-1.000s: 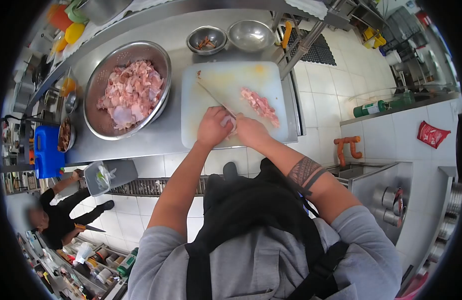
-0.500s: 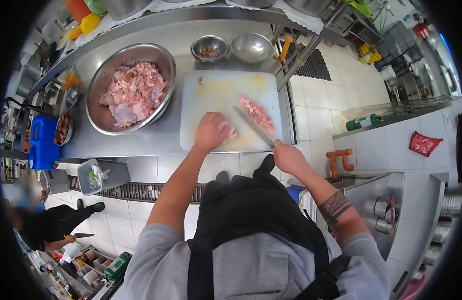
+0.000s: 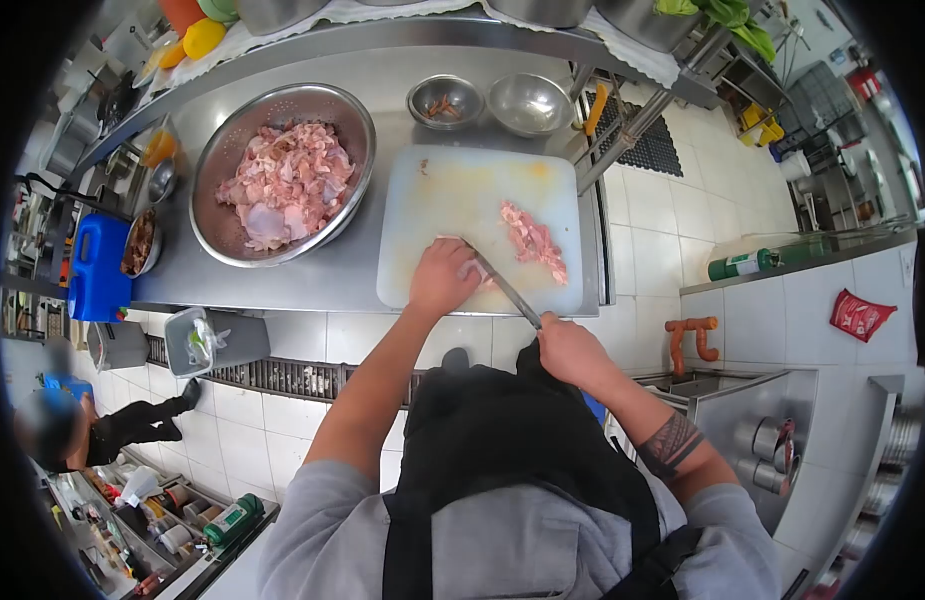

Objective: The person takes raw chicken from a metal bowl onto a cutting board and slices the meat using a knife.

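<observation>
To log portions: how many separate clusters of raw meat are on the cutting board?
2: a chopped pile on the right of the cutting board, and a portion partly beneath the left hand, which may cover more.

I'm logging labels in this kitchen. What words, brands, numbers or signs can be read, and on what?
None is readable.
Red packet: pale print, too blurred.
Green container at right: label too small.
Green container at lower left: label too blurred.
Knife, cutting board: no lettering discernible.
</observation>
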The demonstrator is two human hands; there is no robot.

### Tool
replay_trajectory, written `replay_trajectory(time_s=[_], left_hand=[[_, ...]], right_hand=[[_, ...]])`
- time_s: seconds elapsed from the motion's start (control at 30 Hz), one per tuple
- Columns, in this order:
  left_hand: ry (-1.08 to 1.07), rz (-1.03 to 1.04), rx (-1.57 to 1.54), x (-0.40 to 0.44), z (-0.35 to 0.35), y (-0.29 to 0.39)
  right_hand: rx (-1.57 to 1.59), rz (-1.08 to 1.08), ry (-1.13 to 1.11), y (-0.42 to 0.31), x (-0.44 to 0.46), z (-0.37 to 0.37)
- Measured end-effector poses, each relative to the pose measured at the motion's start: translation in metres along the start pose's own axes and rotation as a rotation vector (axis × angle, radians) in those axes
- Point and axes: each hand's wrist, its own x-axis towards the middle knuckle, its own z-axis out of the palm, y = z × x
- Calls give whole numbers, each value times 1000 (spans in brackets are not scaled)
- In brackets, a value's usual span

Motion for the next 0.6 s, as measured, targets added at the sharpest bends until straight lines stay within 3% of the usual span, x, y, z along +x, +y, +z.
replay_trajectory(time_s=[0.4, 0.53, 0.6], left_hand=[[-31, -126, -93, 2, 3, -6], [20, -130, -74, 1, 3, -5], [44, -118, -66, 1, 4, -6]], right_hand=[[109, -116, 73, -34, 125, 16], [123, -118, 96, -20, 103, 21], [65, -30, -12, -2, 63, 17]])
